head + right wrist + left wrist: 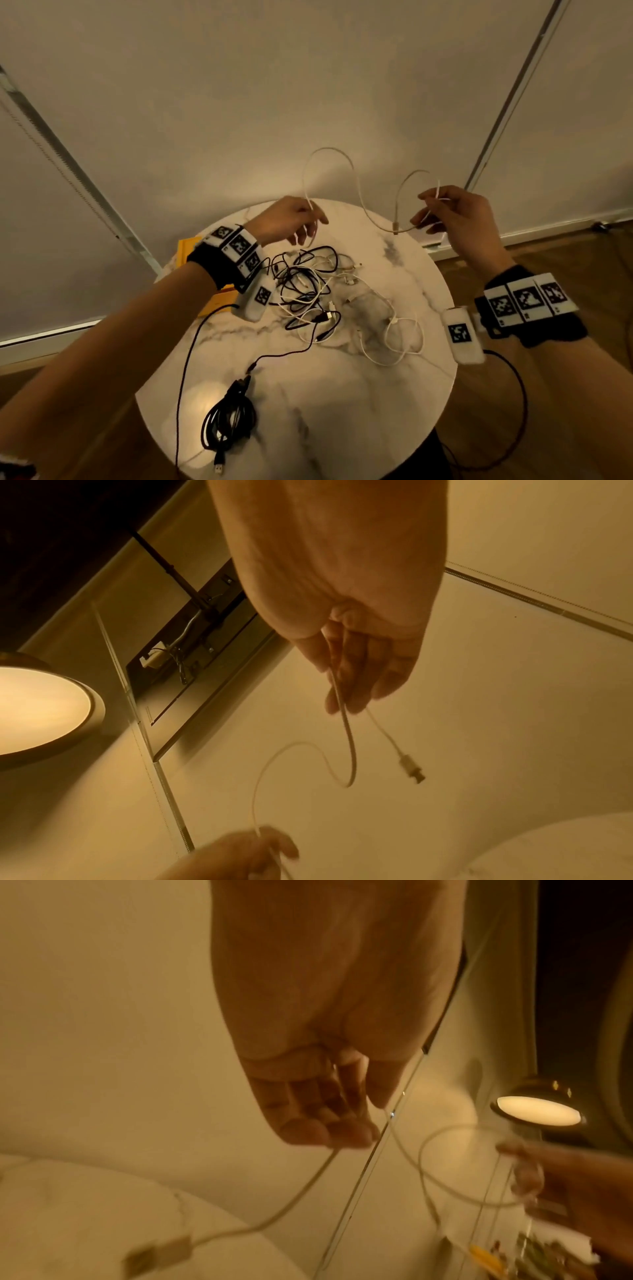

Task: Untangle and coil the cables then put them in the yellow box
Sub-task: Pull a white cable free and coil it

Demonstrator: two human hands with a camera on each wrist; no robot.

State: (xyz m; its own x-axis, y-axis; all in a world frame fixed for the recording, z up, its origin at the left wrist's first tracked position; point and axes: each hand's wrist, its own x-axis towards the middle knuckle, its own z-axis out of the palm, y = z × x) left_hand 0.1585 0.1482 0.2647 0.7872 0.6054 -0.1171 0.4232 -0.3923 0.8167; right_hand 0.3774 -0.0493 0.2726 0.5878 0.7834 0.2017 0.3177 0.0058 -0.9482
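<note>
Both hands up over the table, one white cable (356, 185) strung between them. Left hand (289, 219) pinches the cable near one end, fingers curled on it; the USB plug (159, 1254) hangs just below those fingers in the left wrist view. Right hand (455, 214) grips the other end, fingers curled round it, a short tail with a small connector (411, 769) dangling past the fingertips. Between the hands the cable arcs up in two humps with a dip in the middle, clear of the tabletop.

Round marble table (376, 394) below. Tangled pile of black and white cables (308, 291) at table centre, under the left hand. Loose white cable loop (397, 339) at 3 o'clock from the pile. Coiled black cable bundle (227, 421) at 7 o'clock from the pile, near the front edge. Yellow box (191, 250) at 10 o'clock from the pile, at the table edge, mostly hidden behind the left wrist.
</note>
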